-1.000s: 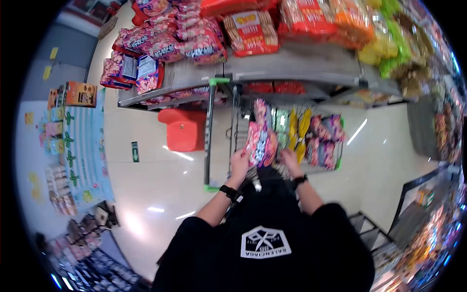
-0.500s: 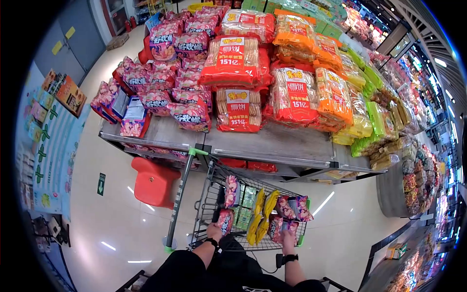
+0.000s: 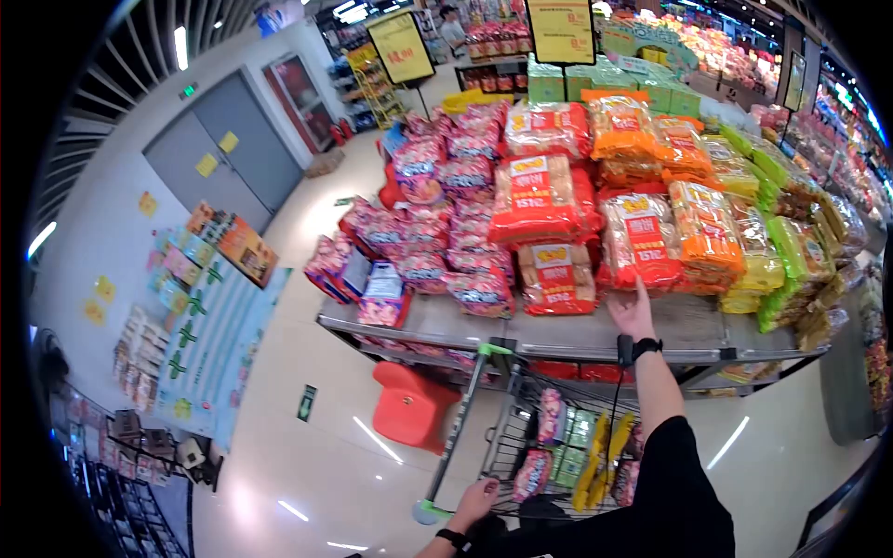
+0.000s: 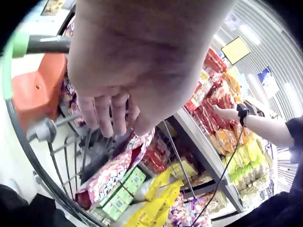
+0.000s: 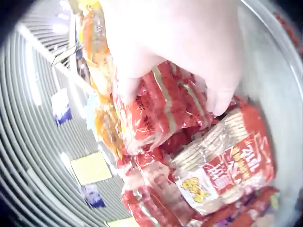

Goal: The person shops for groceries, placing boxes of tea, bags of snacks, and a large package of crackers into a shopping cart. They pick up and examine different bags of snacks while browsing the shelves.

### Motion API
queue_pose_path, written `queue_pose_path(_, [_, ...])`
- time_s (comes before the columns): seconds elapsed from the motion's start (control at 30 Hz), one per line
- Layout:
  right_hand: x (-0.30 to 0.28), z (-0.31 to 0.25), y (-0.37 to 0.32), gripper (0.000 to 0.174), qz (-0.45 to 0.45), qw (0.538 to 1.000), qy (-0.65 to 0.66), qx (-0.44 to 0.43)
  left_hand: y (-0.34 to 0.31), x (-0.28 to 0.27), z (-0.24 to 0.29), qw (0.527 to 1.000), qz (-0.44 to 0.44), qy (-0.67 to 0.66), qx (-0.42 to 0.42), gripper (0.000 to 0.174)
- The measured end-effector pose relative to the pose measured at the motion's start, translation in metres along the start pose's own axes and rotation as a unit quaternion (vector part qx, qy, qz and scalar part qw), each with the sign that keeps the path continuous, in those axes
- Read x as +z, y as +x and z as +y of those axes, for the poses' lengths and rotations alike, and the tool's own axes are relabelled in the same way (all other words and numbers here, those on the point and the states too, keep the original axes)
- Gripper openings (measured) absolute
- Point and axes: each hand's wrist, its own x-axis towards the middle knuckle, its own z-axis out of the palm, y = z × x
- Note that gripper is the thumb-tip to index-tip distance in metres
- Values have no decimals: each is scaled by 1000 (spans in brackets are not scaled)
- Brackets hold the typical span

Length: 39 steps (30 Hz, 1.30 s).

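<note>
My right hand (image 3: 634, 314) is at the front end of a red-and-clear bag of rice crackers (image 3: 642, 237) on the display shelf. In the right wrist view, the thumb and fingers grip either side of that bag's red end (image 5: 158, 106). A similar rice cracker bag (image 5: 222, 165) lies beside it. Over the handle side of the shopping cart (image 3: 502, 456) hangs my left hand (image 3: 477, 499), its fingers loosely bent with nothing in them. Below the left hand, a pink packet (image 4: 118, 165) lies in the cart beside green boxes (image 4: 124, 194) and yellow bags (image 4: 156, 203).
Pink packets (image 3: 423, 270) are stacked at the shelf's left, orange bags (image 3: 705, 223) and green bags (image 3: 802, 260) at its right. A red stool (image 3: 409, 405) stands left of the cart. A thin cable runs down from the right wrist.
The pink packet held earlier now lies in the cart. My right hand has moved from the cart up to the shelf's rice cracker bag. The left hand has come off the packet.
</note>
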Motion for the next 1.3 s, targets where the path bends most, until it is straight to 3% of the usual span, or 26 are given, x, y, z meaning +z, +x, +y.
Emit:
queue_pose_path(0.03, [6,2,20,62,-42,998,43,2,-10,-12,11,999,3,32,3,29])
queue_pose_path(0.07, [20,6,37,60,-46,994,92,-38,-15,-18,3,999,28,-17,-5,29])
queue_pose_path(0.1, [33,7,42,71,-18,994,110,-8,-24,-24,1,996,52,-68,-15,28])
queue_pose_path(0.13, [47,16,44,70,-11,992,127,-10,-37,-38,-4,977,87,-174,-83,27])
queue_pose_path(0.17, [68,5,26,69,3,991,134,-19,-42,-44,-8,970,108,-191,-101,26])
queue_pose_path(0.27, [112,-9,-8,62,-114,966,230,15,-52,-60,-17,963,134,-208,-105,27])
queue_pose_path(0.37, [139,-20,-25,59,-137,910,366,136,-57,-75,-4,962,154,-204,-100,28])
queue_pose_path(0.43, [156,-13,-61,59,-157,914,356,113,-55,-81,2,962,150,-215,-73,30])
queue_pose_path(0.63, [142,54,-191,58,-219,927,293,88,-34,-86,13,973,113,-199,23,29])
queue_pose_path(0.67, [130,72,-215,58,-196,947,245,66,-33,-88,18,972,112,-205,27,29])
queue_pose_path(0.77, [78,123,-271,59,-255,962,76,63,-28,-106,62,979,84,-178,48,33])
queue_pose_path(0.8, [60,135,-288,63,-319,944,10,79,-27,-113,81,971,69,-210,85,38])
queue_pose_path(0.9, [37,172,-348,71,-284,951,-120,11,-25,-130,138,928,30,-320,189,57])
queue_pose_path(0.97, [28,193,-375,77,-290,933,-214,-12,-35,-130,187,821,31,-501,272,56])
queue_pose_path(1.03, [18,205,-396,77,-302,898,-318,3,16,-134,96,853,-77,-495,145,50])
queue_pose_path(1.1, [26,214,-416,70,-277,892,-356,-16,-30,-138,180,792,28,-608,50,49])
queue_pose_path(1.13, [30,213,-424,68,-267,887,-375,-38,-22,-136,173,781,24,-617,90,47])
queue_pose_path(1.2, [17,207,-421,72,-259,891,-372,15,-18,-135,167,767,40,-627,131,47])
queue_pose_path(1.23, [7,208,-414,65,-259,885,-387,-34,-21,-136,173,763,59,-629,133,48])
queue_pose_path(1.3, [11,193,-415,55,-208,956,-206,-13,-25,-146,175,782,77,-602,142,49])
